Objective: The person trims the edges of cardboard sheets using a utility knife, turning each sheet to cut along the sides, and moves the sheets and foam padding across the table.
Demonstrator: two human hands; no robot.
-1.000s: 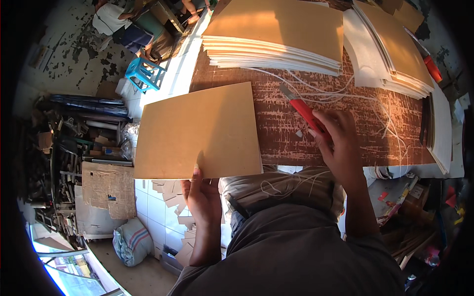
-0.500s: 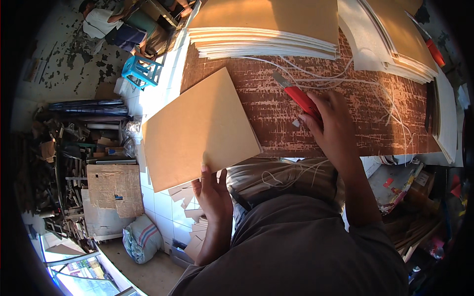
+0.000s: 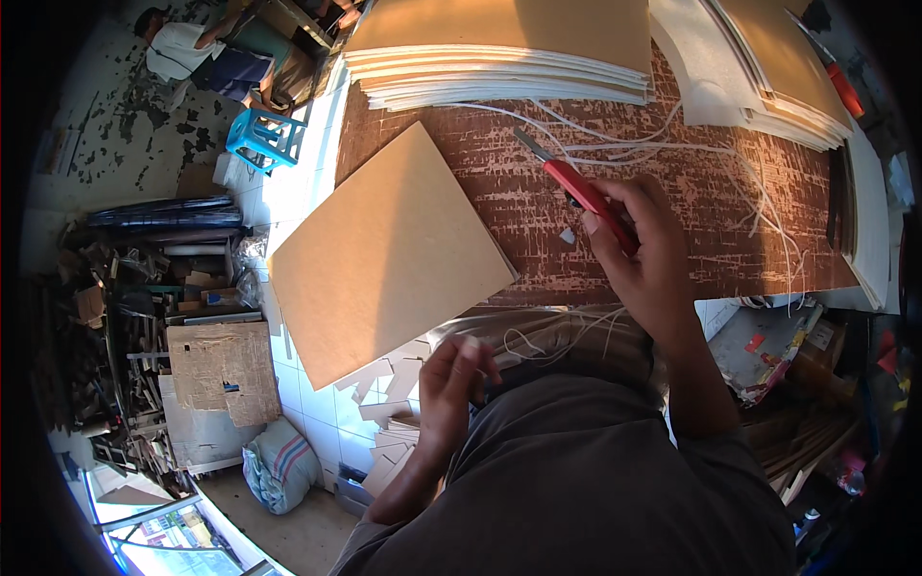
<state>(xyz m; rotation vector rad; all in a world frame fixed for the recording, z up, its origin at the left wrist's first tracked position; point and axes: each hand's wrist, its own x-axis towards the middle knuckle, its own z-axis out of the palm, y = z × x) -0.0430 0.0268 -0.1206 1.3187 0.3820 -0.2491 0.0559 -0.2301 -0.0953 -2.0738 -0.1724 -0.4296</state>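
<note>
My right hand (image 3: pixel 648 230) is wrapped round a red utility knife (image 3: pixel 588 197), its blade out and pointing up and left over the table. A tan board (image 3: pixel 389 254), looking like a thin stack at its right edge, lies aslant on the table's left part and juts out past the edge. My left hand (image 3: pixel 451 394) is just off the board's near side, in front of my body, with its fingers curled in and nothing visible in them. A small whitish scrap (image 3: pixel 568 235) lies on the table between the board and the knife.
Stacks of tan and white boards (image 3: pixel 499 72) stand at the table's far side, another stack (image 3: pixel 788 77) at the right beside a second red knife (image 3: pixel 845 91). White cord (image 3: pixel 663 147) trails across the scratched brown table (image 3: pixel 711 211). A blue stool (image 3: pixel 264 139) and a seated person (image 3: pixel 206 58) are far left.
My left hand has let go of the board's near edge and drawn back toward my body. The board has shifted slightly. The knife has turned a little in my right hand.
</note>
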